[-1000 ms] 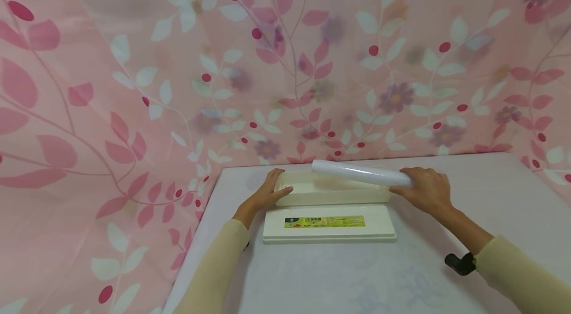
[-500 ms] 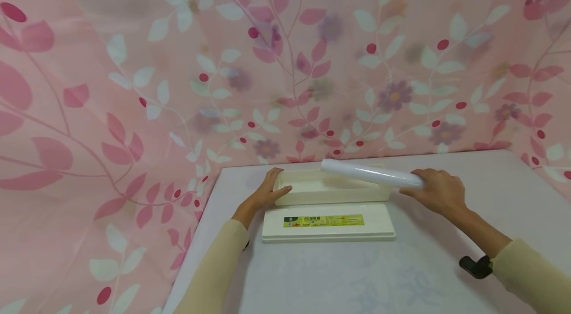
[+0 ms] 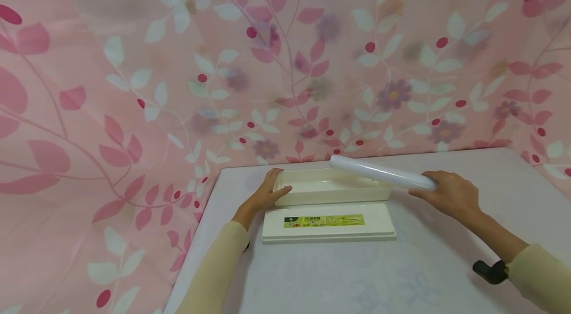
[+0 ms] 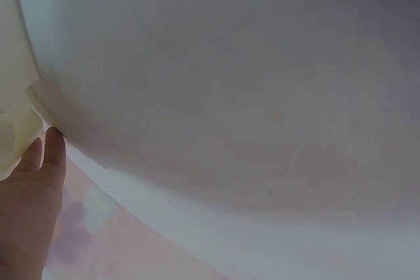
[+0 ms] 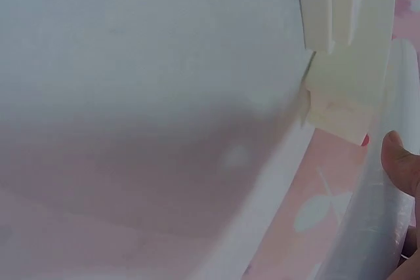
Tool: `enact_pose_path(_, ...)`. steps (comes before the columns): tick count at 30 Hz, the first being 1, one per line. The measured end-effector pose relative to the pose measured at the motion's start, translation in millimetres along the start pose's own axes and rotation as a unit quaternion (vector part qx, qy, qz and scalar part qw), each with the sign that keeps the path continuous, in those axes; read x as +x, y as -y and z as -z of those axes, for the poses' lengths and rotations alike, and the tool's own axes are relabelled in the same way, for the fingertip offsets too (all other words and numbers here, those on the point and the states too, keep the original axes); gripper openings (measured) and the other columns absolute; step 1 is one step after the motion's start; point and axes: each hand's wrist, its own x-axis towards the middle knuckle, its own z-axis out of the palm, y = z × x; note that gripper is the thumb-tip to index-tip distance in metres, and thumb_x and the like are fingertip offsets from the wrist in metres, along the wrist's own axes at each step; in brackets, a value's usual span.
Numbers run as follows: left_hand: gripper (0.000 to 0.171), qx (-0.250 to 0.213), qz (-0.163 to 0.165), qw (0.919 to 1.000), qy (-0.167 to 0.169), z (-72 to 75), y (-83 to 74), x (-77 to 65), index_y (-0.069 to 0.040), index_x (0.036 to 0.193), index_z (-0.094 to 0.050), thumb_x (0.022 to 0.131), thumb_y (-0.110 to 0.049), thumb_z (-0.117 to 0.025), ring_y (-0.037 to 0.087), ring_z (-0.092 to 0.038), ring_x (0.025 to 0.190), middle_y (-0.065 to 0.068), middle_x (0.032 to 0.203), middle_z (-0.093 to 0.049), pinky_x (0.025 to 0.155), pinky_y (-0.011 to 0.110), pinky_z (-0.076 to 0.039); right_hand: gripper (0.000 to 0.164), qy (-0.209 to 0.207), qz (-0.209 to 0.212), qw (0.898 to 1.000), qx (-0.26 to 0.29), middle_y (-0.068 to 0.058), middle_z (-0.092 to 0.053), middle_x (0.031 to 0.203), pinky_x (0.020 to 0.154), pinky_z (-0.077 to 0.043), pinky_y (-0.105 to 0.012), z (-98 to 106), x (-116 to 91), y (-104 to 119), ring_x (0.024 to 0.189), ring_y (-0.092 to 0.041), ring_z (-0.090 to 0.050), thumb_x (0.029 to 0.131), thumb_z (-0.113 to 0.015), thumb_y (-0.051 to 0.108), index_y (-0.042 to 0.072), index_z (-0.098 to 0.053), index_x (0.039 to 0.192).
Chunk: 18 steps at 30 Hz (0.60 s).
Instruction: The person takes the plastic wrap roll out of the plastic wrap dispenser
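My right hand (image 3: 452, 194) grips the right end of a white, shiny roll of cling film (image 3: 383, 173). The roll slants up to the left, its far end above the back of a long cream plastic box (image 3: 334, 197). My left hand (image 3: 266, 192) holds the box's left end, thumb over the front rim and fingers towards the back. In front of the box lies its cream lid (image 3: 327, 235) with a green and yellow label. In the right wrist view, my thumb (image 5: 400, 165) presses on the roll (image 5: 371, 240). The left wrist view shows fingertips (image 4: 56, 145) at the box end.
A pale table (image 3: 339, 279) carries everything. Behind it and on the left hangs a pink floral cloth (image 3: 290, 56), close to the box's back. A black wrist strap piece (image 3: 490, 272) sits by the right cuff.
My right hand has moved right, taking the cling film roll with it, and more of the box's inside shows. My left hand, the box and the lid have stayed put.
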Motion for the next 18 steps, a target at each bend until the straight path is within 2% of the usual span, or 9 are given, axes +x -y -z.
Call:
enact_pose_path(8, 0.078, 0.003, 0.004, 1.0, -0.004, 0.7, 1.5, 0.5, -0.011, 0.154, -0.021, 0.096, -0.044, -0.06, 0.032, -0.02, 0.149, 0.015, 0.162, -0.014, 0.119, 0.056, -0.021, 0.07, 0.016, -0.033, 0.999, 0.003, -0.024, -0.07, 0.1, 0.045, -0.034, -0.03, 6, -6, -7, 0.071, -0.027, -0.061, 0.074, -0.078, 0.059, 0.005, -0.069, 0.117)
enact_pose_path(18, 0.077, 0.006, 0.012, 0.9999, 0.001, -1.5, 2.5, 3.1, -0.014, 0.155, -0.02, 0.096, -0.045, -0.06, 0.029, -0.018, 0.15, 0.013, 0.163, -0.012, 0.12, 0.054, -0.02, 0.073, 0.036, -0.082, 0.996, 0.005, -0.021, -0.067, 0.085, 0.046, -0.037, -0.033, 12, -11, -13, 0.064, -0.025, -0.055, 0.078, -0.074, 0.06, 0.0, -0.066, 0.117)
